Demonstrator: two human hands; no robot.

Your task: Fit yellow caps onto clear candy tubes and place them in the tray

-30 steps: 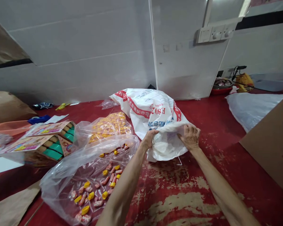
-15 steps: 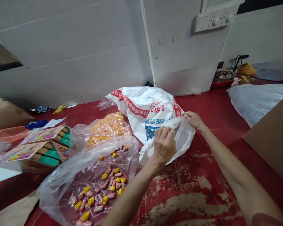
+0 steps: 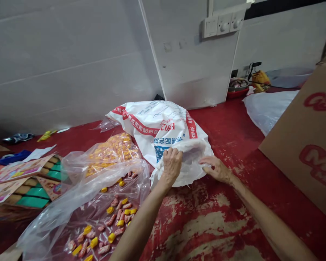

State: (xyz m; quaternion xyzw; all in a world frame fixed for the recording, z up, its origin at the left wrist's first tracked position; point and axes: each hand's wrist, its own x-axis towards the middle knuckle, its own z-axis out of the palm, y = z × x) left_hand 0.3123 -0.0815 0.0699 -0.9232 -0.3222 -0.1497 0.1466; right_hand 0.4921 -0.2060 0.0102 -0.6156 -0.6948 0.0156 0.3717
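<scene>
A white sack (image 3: 174, 119) with red and blue printing lies in front of me, its mouth turned toward me and a translucent liner (image 3: 198, 148) showing inside. My left hand (image 3: 171, 164) is closed on the sack's near edge. At the right side of the mouth is my right hand (image 3: 218, 169), thumb and fingers parted around the liner's rim; whether they touch it I cannot tell. Left of the sack, a clear bag (image 3: 114, 154) full of small yellow and pink pieces lies behind another clear plastic bag (image 3: 54, 217) with loose pink pieces and yellow caps.
Patterned boxes with green panels (image 3: 34, 195) lie at the left. On the right a large cardboard box (image 3: 304, 145) stands beside a white plastic bag (image 3: 268, 108). A red basin (image 3: 237, 94) sits by the wall under a socket strip (image 3: 224, 23). The surface is worn red.
My right hand has let go of the sack's right edge and come nearer, its fingers parting. My left hand keeps its hold. The view has swung right, showing more of the cardboard box.
</scene>
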